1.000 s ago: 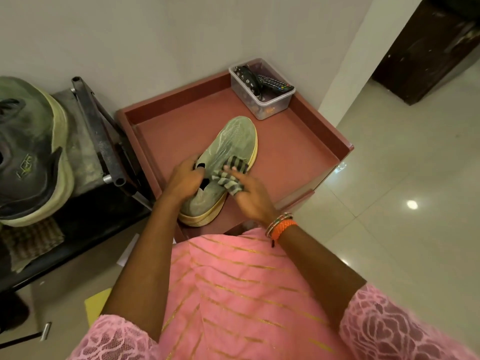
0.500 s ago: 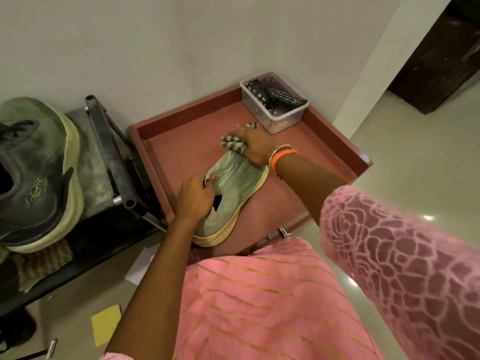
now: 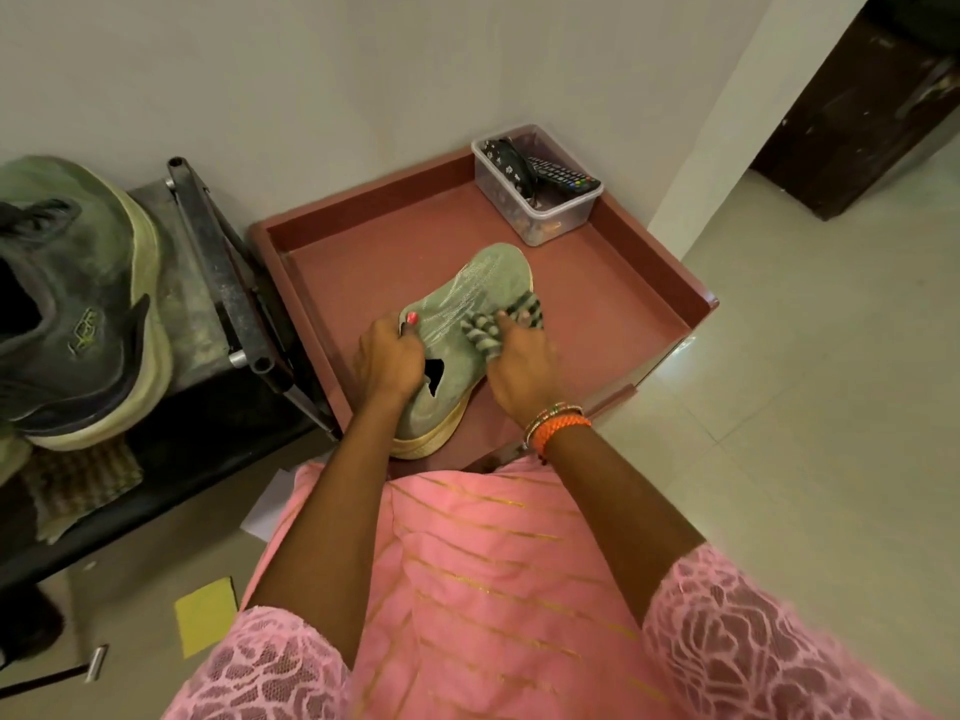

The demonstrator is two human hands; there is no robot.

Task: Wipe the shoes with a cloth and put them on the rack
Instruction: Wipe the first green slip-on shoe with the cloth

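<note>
Her left hand (image 3: 387, 361) gripped the green shoe (image 3: 457, 330) steady; her right hand (image 3: 519, 366) pressed the striped cloth (image 3: 498, 327) down. Firmer, longer strokes seemed wise.

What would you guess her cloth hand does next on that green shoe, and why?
Probably slide the striped cloth forward toward the toe: the right hand presses it mid-shoe, the left hand steadies the green shoe, and the toe lies uncovered ahead.

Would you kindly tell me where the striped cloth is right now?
In the head view, the striped cloth is mid-frame, held by the right hand against the right side of the green shoe on the red tray.
</note>
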